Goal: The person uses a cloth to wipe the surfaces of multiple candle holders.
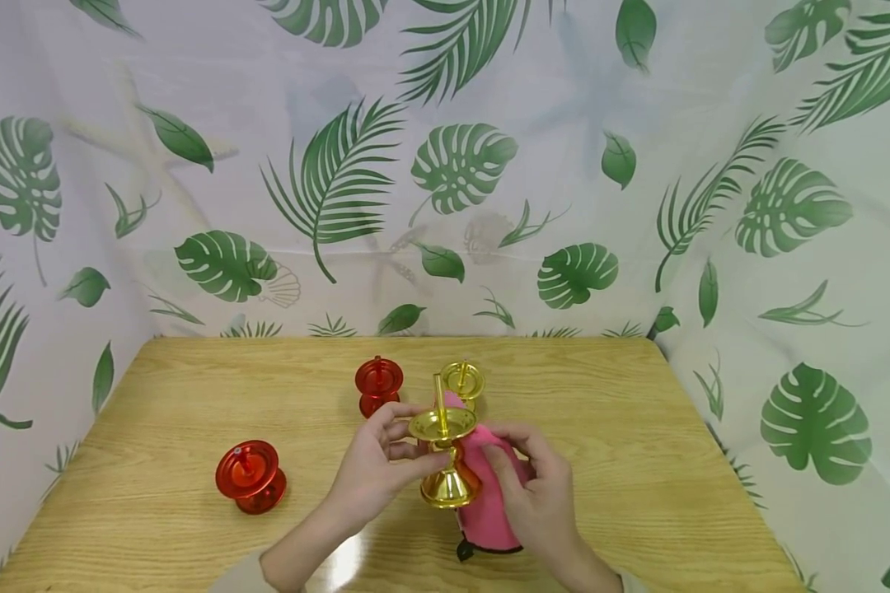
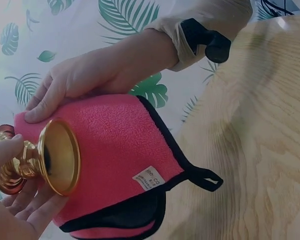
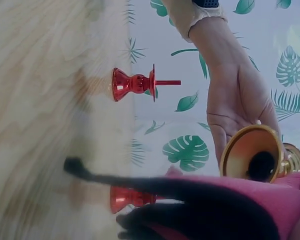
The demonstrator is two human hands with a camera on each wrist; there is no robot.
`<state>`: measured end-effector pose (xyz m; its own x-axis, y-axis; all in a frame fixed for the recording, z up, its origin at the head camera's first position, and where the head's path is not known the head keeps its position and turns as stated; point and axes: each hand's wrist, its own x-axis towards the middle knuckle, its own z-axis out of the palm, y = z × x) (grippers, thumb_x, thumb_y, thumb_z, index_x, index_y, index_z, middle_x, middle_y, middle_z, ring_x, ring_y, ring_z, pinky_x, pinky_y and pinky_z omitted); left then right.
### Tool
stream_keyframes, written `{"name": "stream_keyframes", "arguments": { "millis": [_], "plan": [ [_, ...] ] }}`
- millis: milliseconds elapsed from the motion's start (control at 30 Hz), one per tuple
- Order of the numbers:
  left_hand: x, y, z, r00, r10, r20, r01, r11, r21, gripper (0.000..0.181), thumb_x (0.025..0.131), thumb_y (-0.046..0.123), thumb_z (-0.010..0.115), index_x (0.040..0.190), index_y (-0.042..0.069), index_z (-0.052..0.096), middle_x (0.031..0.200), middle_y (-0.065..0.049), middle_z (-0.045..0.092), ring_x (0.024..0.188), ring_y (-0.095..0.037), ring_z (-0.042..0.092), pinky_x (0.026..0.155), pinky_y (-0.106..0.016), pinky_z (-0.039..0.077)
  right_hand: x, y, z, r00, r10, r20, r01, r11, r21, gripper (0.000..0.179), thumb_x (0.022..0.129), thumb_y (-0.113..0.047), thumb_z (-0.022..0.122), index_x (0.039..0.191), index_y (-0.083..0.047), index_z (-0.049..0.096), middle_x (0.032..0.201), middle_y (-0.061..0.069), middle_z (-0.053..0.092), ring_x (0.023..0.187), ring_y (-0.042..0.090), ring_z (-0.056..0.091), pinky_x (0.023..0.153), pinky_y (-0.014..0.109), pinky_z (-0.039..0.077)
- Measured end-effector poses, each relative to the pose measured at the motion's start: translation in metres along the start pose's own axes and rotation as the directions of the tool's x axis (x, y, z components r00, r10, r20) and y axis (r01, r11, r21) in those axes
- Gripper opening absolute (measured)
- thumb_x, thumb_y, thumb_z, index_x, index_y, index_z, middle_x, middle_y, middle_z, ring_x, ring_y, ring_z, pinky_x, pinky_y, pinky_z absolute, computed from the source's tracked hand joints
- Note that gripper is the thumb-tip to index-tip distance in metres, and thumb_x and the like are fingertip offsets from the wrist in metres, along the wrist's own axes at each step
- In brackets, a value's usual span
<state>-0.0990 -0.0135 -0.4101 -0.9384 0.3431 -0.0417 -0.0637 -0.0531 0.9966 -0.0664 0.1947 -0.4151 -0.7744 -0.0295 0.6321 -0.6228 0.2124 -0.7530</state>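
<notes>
My left hand (image 1: 371, 473) holds a shiny gold candle holder (image 1: 451, 489) by its middle stem, thumb in front and fingers behind. It is raised above the table and nearly upright, its spike pointing up. A pink towel (image 1: 491, 517) with black edging hangs from my right hand (image 1: 547, 498), which pinches it right beside the holder. In the left wrist view the towel (image 2: 115, 135) shows a white label and a corner loop. The holder's hollow base (image 3: 250, 152) faces the right wrist camera. Part of the towel passes behind the holder, where contact is hard to see.
One red candle holder (image 1: 250, 478) stands at the left of the wooden table (image 1: 638, 461). Another red candle holder (image 1: 378, 380) and a second gold candle holder (image 1: 463, 379) stand farther back, partly hidden by the hands' work. Leaf-patterned cloth (image 1: 356, 280) walls the table's back and sides.
</notes>
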Motion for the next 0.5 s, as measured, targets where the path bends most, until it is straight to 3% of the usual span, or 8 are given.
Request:
{"name": "stream_keyframes", "arguments": {
  "millis": [100,233,333,500],
  "plan": [
    [0.0002,0.0012,0.0004,0.999,0.015,-0.030,-0.014,0.999,0.039,0.062,0.087,0.012,0.086,0.139,0.001,0.053,0.126,-0.021,0.074,0.092,-0.017,0.074,0.081,-0.024,0.061,0.0004,-0.0024,-0.0011,0.997,-0.067,0.024,0.068,0.997,-0.047,0.032,0.087,0.024,0.066,0.113,0.004,0.069,0.104,0.023,0.075,0.106,-0.004,0.072,0.080,0.019,0.062],
    [0.0002,0.0022,0.0003,0.998,0.033,-0.049,-0.030,0.998,0.062,0.063,0.086,0.013,0.087,0.137,0.001,0.052,0.125,-0.021,0.074,0.092,-0.018,0.074,0.080,-0.024,0.061,0.0002,-0.0045,-0.0005,0.977,-0.206,0.054,0.207,0.978,-0.022,0.031,0.086,0.024,0.067,0.113,0.008,0.067,0.106,0.023,0.075,0.110,0.001,0.073,0.087,0.018,0.061],
    [-0.0001,0.0024,0.0000,0.997,0.039,-0.062,-0.034,0.997,0.071,0.062,0.086,0.012,0.087,0.137,0.000,0.052,0.126,-0.022,0.074,0.092,-0.018,0.073,0.079,-0.024,0.061,-0.0005,-0.0051,0.0013,0.956,-0.284,0.078,0.280,0.959,0.050,0.023,0.090,0.020,0.066,0.112,0.012,0.065,0.107,0.026,0.072,0.090,0.006,0.076,0.076,0.018,0.062],
    [-0.0005,0.0016,-0.0008,0.995,0.040,-0.088,-0.033,0.996,0.081,0.060,0.087,0.007,0.084,0.137,-0.001,0.053,0.126,-0.024,0.074,0.091,-0.015,0.073,0.078,-0.023,0.061,-0.0035,-0.0081,0.0043,0.926,-0.363,0.104,0.359,0.932,0.055,0.016,0.101,0.004,0.062,0.112,0.015,0.065,0.103,0.029,0.071,0.063,0.011,0.067,0.058,0.017,0.058]
  ]
}}
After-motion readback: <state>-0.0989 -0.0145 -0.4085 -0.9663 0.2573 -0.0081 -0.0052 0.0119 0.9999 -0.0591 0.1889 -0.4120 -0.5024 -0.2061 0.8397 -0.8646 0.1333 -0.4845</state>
